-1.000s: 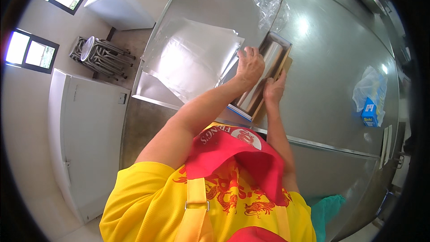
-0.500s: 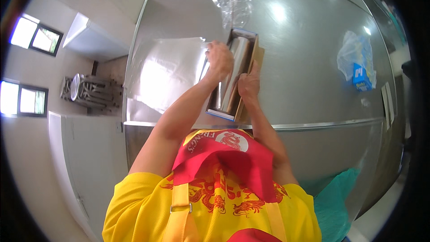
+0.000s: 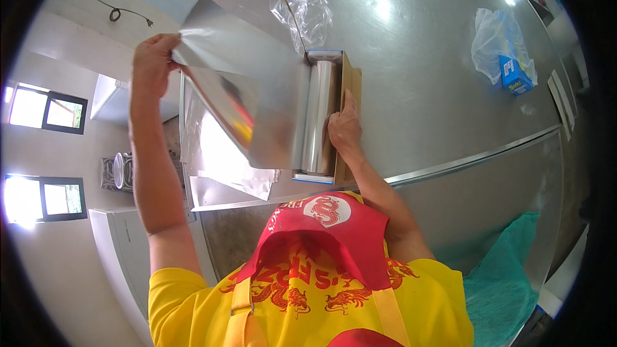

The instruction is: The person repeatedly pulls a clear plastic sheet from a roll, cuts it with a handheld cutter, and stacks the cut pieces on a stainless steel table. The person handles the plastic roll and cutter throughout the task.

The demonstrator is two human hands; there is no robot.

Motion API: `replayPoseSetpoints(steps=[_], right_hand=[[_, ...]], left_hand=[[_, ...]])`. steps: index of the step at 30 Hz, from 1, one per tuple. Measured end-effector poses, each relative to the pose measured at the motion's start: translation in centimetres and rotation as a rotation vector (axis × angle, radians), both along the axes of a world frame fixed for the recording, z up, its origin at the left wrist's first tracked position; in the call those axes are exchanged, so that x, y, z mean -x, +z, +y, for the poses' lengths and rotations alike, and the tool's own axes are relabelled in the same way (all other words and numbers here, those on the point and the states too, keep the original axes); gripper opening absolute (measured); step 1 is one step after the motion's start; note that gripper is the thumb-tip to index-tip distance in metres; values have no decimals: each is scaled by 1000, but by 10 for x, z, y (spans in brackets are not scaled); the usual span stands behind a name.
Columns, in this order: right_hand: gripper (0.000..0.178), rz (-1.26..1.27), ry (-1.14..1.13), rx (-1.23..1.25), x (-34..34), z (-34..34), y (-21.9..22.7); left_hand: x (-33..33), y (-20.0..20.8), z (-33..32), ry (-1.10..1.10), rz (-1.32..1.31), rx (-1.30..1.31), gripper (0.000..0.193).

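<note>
A wide sheet of aluminium foil (image 3: pixel 257 58) is pulled out to the left from a foil roll (image 3: pixel 316 122). My left hand (image 3: pixel 153 64) is closed on the sheet's far-left corner, raised beyond the table's left edge. The roll lies in a long cardboard box (image 3: pixel 353 82) with its top open. My right hand (image 3: pixel 347 130) grips the box's right wall, with fingers along the outside flap and the thumb at the rim. Flat on the table under the raised sheet lie cut foil sheets (image 3: pixel 222 154), partly hidden by it.
The steel table (image 3: pixel 418 103) has crumpled clear plastic (image 3: pixel 308 13) beyond the box. On the right are a white plastic bag (image 3: pixel 491 45) and a small blue carton (image 3: pixel 516 77). A green plastic bag (image 3: pixel 501 283) hangs low at right; a white cabinet (image 3: pixel 122 250) stands at left.
My left hand has moved from the box far out to the left and upward, drawing a foil sheet off the roll. My right hand stays on the box. The view has shifted slightly.
</note>
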State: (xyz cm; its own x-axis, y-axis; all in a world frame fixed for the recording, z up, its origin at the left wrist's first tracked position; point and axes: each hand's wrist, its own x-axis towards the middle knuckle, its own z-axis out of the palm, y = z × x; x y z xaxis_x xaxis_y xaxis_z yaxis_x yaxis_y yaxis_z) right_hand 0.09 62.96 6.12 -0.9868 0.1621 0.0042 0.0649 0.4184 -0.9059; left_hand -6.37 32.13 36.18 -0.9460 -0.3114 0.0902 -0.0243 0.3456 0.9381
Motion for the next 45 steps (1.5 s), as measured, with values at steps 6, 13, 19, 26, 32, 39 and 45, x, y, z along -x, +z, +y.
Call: replayPoseSetpoints(steps=[6, 13, 19, 26, 32, 39, 45], right_hand=[[65, -15, -7, -8, -1, 0, 6], [63, -46, -53, -9, 0, -2, 3], [61, -8, -12, -132, 1, -9, -5], [60, -38, 8, -105, -4, 2, 9], [59, -122, 25, 26, -4, -7, 36], [61, -152, 7, 40, -3, -4, 23], [62, 64, 3, -122, -3, 1, -1]], left_hand=[[-2, 24, -47, 72, -36, -17, 15], [-14, -84, -169, 154, -279, 338, 14], [-68, -284, -255, 428, -585, 610, 24], [-94, -333, -226, 597, -523, 721, 22], [-95, -313, -216, 621, -519, 768, 22], [-74, -306, -139, 764, -144, 1170, 32], [-91, -229, 123, -234, 145, 753, 29]])
